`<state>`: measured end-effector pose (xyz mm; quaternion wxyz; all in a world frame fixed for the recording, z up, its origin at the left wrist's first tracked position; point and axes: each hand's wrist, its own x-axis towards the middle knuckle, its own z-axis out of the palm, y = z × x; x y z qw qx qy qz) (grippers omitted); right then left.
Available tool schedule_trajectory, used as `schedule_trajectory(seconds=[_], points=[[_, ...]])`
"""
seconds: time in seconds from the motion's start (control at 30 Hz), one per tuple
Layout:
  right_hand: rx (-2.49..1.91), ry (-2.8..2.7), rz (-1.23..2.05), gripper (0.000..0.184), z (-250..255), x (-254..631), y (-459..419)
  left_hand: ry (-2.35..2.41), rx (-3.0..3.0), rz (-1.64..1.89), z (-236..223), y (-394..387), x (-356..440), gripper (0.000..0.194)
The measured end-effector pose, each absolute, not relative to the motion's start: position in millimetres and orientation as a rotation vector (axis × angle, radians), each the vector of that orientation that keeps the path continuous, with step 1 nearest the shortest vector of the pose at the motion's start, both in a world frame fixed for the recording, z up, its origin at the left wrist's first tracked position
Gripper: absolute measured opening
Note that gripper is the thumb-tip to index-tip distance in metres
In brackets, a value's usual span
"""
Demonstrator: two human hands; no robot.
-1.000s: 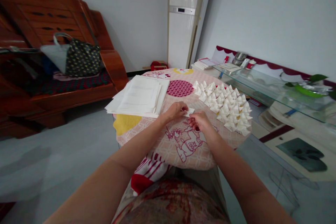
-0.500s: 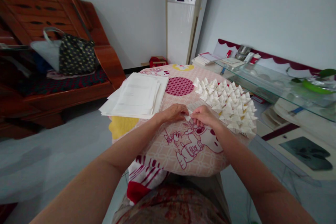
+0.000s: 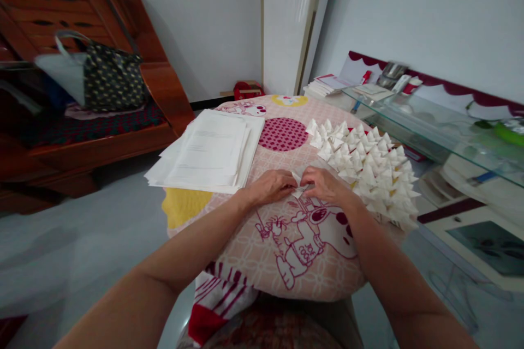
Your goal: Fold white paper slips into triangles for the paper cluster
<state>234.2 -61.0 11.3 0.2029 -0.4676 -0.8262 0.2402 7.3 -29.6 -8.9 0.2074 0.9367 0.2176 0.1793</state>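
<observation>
Between my two hands is a small folded piece of white paper [image 3: 300, 190], over the middle of a round table with a pink patterned cloth [image 3: 245, 240]. My left hand [image 3: 273, 186] pinches its left side with bent fingers. From the right, my right hand [image 3: 323, 184] grips the other side, thumb and fingers closed on it. The fingers hide part of the paper. Just to the right stand several pointed folded paper pieces [image 3: 368, 161] in close rows. A stack of white paper sheets [image 3: 208, 147], some with print, lies left of my hands.
A glass-topped cabinet [image 3: 413, 114] with papers, cups and a green dish runs along the right wall. To the left, a wooden bench [image 3: 164, 92] carries a dark patterned bag [image 3: 112, 79]. A tall white air conditioner [image 3: 284, 32] stands behind the table.
Both hands have shifted on the small paper, and its shape between the fingers looks different. My right hand now sits more over it. The camera view has tilted down and moved closer to the table.
</observation>
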Motion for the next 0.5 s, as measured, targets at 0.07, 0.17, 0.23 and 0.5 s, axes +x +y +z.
schedule_trajectory(seconds=[0.07, 0.17, 0.23, 0.5], points=[[-1.306, -2.308, 0.655, 0.014, 9.7, 234.1, -64.6, 0.722, 2.644, 0.490, -9.1, -35.5, 8.8, 0.021], [-1.306, -2.264, 0.660, 0.013, 6.0, 235.0, -65.9, 0.832, 2.601, 0.514, -9.4, -38.4, 11.0, 0.020], [-1.313, -2.213, 0.672, 0.014, 3.1, 236.3, -64.8, 0.890, 2.514, 0.561, -9.6, -36.7, 12.0, 0.019], [-1.395, -2.131, 0.652, 0.014, -1.0, 241.7, -58.4, 1.139, 2.323, 0.554, -6.8, -27.5, 17.5, 0.023]])
